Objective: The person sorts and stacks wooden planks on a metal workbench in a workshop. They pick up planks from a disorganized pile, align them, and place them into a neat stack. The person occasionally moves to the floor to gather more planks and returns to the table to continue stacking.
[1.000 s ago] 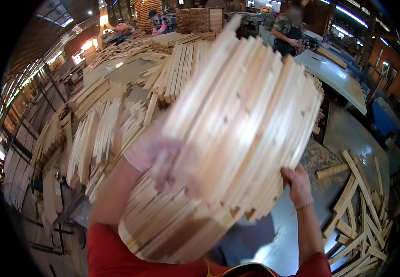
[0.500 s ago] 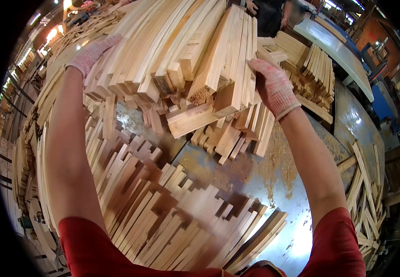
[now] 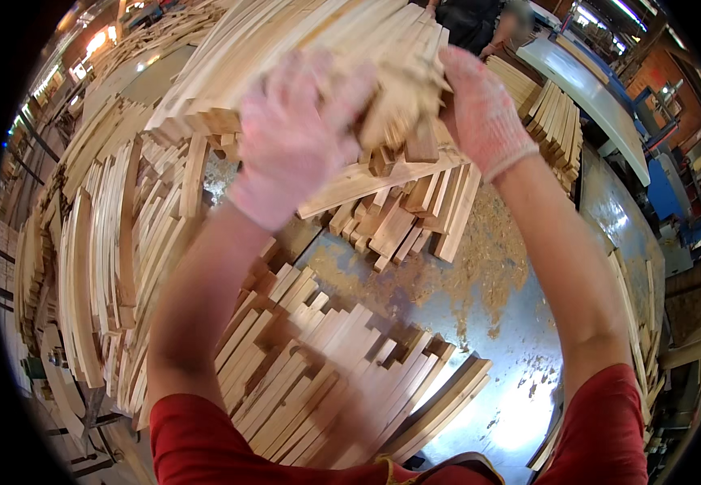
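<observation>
A large pile of pale wooden strips [image 3: 229,61] lies ahead, its cut ends toward me. My left hand [image 3: 294,133], in a whitish-pink knit glove, is over the near ends of the strips, fingers spread and smeared by motion. At the pile's right side, my gloved right hand [image 3: 484,113] has its fingers stretched upward along the outer strips; some fingers are hidden. Strip ends between the hands are blurred. Below them, one strip [image 3: 367,187] slants across a lower stack of shorter wooden pieces [image 3: 403,218].
Rows of wooden strips [image 3: 318,388] lie close to me on a metal table [image 3: 512,364] strewn with sawdust. More strips [image 3: 100,259] are stacked at left, others [image 3: 557,121] at right. A person in dark clothing [image 3: 468,24] is beyond the pile, near a pale machine table [image 3: 585,85].
My left hand has moved right, from the pile's left side to over its near ends. My right hand has risen slightly. Strip ends between the hands have shifted and blurred.
</observation>
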Demonstrator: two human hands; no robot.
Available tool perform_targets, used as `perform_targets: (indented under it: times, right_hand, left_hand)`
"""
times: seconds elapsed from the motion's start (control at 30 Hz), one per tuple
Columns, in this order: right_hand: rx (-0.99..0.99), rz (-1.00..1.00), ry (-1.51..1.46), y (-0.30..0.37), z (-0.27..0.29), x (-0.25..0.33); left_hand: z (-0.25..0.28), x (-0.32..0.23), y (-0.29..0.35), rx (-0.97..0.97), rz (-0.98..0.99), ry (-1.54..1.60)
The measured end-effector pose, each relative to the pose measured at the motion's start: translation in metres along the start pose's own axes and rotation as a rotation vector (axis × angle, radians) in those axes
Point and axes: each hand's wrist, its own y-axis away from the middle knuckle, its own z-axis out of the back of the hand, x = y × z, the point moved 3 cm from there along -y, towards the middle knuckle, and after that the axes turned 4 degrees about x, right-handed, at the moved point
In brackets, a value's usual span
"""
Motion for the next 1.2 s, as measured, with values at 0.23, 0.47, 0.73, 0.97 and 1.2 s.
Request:
perform_targets:
  times: [0.23,0.47,0.73,0.97,1.2]
  right_hand:
    - [0.287,0.058,0.053,-0.063,-0.009,0.027]
    - [0.057,-0.055,-0.164,-0.027,-0.024,0.0]
    - [0.195,-0.015,-0.086,-0.043,-0.014,-0.003]
    - [0.035,-0.159,-0.043,-0.019,-0.014,0.001]
    - [0.114,-0.103,-0.308,0.07,0.033,0.012]
  left_hand:
    - [-0.029,0.042,-0.03,0.25,0.254,0.15]
    - [-0.032,-0.089,0.066,0.454,1.639,1.761]
    - [-0.066,-0.12,0.031,0.084,2.02,2.077]
    - [0.153,-0.212,0.135,0.915,1.21,2.508]
    - [0.197,-0.284,0.158,1.388,1.37,2.463]
